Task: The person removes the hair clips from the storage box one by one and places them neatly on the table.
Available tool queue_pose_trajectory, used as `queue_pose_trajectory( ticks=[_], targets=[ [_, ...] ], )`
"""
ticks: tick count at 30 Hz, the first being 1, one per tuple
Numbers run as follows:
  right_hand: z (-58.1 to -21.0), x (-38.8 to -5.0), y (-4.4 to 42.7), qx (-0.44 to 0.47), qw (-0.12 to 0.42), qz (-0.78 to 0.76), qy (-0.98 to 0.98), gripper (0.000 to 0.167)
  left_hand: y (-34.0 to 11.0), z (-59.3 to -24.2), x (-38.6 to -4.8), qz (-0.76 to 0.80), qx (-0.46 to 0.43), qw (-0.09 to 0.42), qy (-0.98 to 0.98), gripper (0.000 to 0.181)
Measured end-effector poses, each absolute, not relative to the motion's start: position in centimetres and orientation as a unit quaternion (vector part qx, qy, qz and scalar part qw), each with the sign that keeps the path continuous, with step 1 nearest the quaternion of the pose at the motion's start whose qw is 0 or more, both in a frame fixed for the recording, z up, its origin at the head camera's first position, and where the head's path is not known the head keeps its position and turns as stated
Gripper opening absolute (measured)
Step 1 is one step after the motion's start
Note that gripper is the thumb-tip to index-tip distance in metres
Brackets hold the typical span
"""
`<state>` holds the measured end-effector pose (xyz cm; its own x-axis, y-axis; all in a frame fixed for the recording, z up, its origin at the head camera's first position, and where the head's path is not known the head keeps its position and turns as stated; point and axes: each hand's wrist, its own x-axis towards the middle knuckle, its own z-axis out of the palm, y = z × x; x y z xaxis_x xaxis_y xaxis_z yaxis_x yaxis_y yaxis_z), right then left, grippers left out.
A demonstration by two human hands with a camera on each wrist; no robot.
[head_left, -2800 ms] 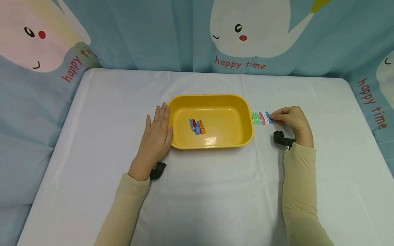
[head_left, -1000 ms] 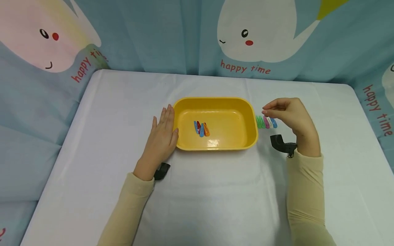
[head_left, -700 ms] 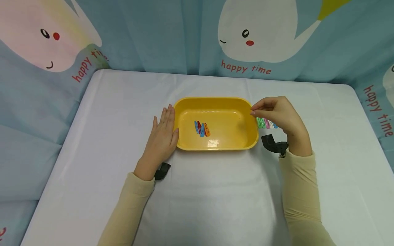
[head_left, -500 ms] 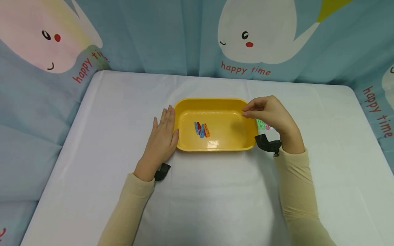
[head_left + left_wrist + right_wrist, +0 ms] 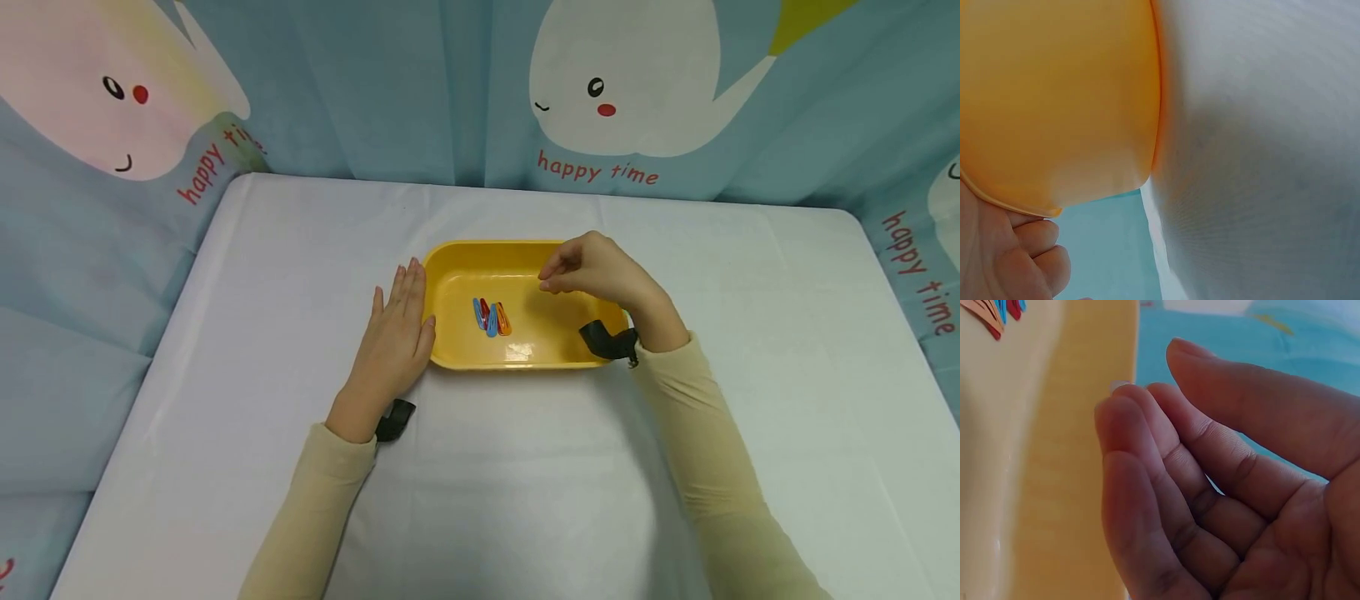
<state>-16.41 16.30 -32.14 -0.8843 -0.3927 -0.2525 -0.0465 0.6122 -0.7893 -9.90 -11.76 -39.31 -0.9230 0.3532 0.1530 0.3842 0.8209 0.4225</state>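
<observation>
A yellow tray (image 5: 480,257) stands on the white table, with several snap hair clips (image 5: 492,319), blue, red and orange, lying together left of its middle. Against the tray's left rim rests my left hand (image 5: 392,329), its fingers straight; in the left wrist view those fingers (image 5: 1038,237) touch the rim from outside. My right hand (image 5: 596,271) hovers over the tray's right part. The right wrist view shows its thumb (image 5: 1229,390) apart from the loosely bent fingers, with nothing held; orange, red and blue clips (image 5: 985,315) lie at that view's top left.
A white cloth (image 5: 480,483) covers the table around the tray. Blue curtains (image 5: 390,92) with whale prints hang behind and at the sides. My right wrist and its black camera (image 5: 607,340) cover the tray's right end and the spot just beside it.
My right hand lifts from the row of green, pink, white and blue clips right of the tray and moves left over the tray. That row is now hidden. The left hand stays at the rim.
</observation>
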Motion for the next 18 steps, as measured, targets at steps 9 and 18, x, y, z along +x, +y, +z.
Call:
queue_pose_trajectory(
  ticks=[9,18],
  targets=[
    [-33.1,-17.7,14.0,-0.142,0.248,-0.418,0.862,0.008,-11.7,-39.3,-9.9,-0.23,-0.194,0.034,-0.953,0.06],
    [-34.6,-18.8,12.7,-0.163,0.285,-0.397,0.857,0.007,-11.7,-39.3,-10.1,-0.228,-0.192,0.03,-0.954,0.06]
  ],
)
